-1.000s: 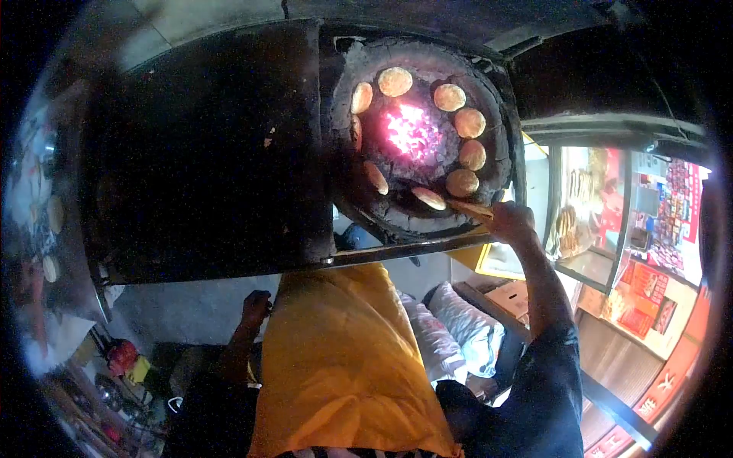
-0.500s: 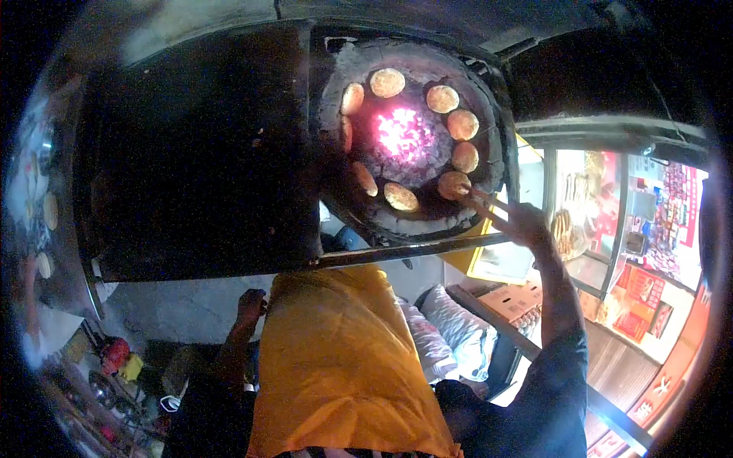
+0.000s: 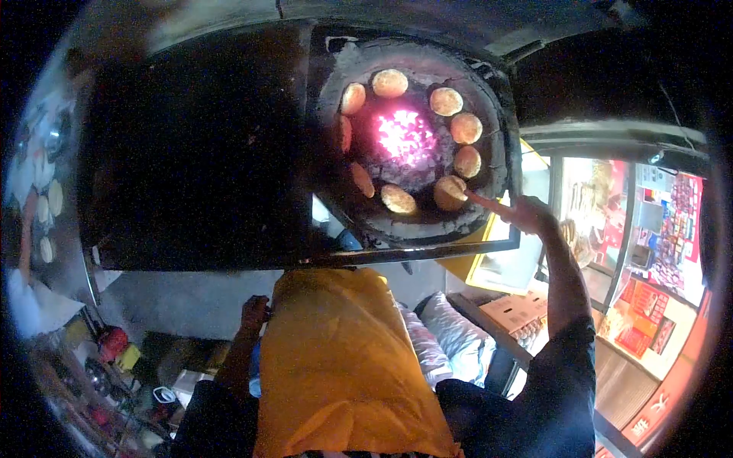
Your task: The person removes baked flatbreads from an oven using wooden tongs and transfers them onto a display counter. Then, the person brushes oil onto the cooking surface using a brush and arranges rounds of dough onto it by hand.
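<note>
Around glowing coals point(image 3: 405, 137) in a round clay oven point(image 3: 489, 99), several browned flatbreads point(image 3: 390, 83) sit in a ring on the inner wall. My right hand point(image 3: 528, 214) is closed on a pair of tongs point(image 3: 489, 203) reaching over the oven's near-right rim. Their tips touch the nearest flatbread on the right point(image 3: 450, 194); whether they pinch it I cannot tell. Low beside my orange apron point(image 3: 336, 351), away from the oven, my left hand point(image 3: 254, 311) has its fingers curled; what they may hold is hidden.
A dark counter point(image 3: 198, 153) adjoins the oven on the left. Beyond it, another person's arm point(image 3: 28, 221) is near pale dough rounds point(image 3: 55, 198). Cardboard boxes point(image 3: 515, 309) and patterned sacks point(image 3: 458, 336) lie below right, near a yellow-framed glass panel point(image 3: 500, 259).
My right hand has shifted slightly, and the tongs' tips look closer together at the flatbread. That flatbread appears turned a little. My left hand stays beside the apron.
</note>
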Demonstrator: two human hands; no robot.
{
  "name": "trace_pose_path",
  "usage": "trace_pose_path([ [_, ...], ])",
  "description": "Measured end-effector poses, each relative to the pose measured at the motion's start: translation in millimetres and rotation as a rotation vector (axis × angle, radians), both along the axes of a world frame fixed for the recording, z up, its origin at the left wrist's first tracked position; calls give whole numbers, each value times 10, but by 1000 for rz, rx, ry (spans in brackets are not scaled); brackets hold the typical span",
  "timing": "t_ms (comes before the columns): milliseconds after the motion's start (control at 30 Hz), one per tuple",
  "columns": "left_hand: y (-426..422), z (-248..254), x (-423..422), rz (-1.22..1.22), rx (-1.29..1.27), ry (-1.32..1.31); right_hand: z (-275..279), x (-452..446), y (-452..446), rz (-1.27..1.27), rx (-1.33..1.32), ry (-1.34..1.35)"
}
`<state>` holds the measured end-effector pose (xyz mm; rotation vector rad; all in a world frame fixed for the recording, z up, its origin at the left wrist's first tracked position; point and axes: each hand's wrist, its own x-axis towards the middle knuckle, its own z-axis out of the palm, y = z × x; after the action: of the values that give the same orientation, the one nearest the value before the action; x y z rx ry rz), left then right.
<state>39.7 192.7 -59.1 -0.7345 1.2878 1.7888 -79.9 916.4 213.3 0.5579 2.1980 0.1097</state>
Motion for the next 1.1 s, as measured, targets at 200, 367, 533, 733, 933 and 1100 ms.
trace_pose_path([
  [200, 224, 178, -177, -141, -102, 129, 335, -270, -407, 56, -154, -245],
  [367, -7, -379, -23, -256, -322, 30, 145, -265, -7, 98, -75, -94],
  [533, -447, -799, 214, 227, 863, -102, -49, -467, 225, -60, -26, -180],
  [733, 202, 645, -179, -165, -315, -101, -476, -506, 444, -334, -254, -218],
  [933, 277, 607, -124, -360, -390, 61, -419, -128, 630, -641, -510, -116],
  [1100, 300, 321, -173, -499, -476, 123, 58, 131, 337, -639, -672, -139],
])
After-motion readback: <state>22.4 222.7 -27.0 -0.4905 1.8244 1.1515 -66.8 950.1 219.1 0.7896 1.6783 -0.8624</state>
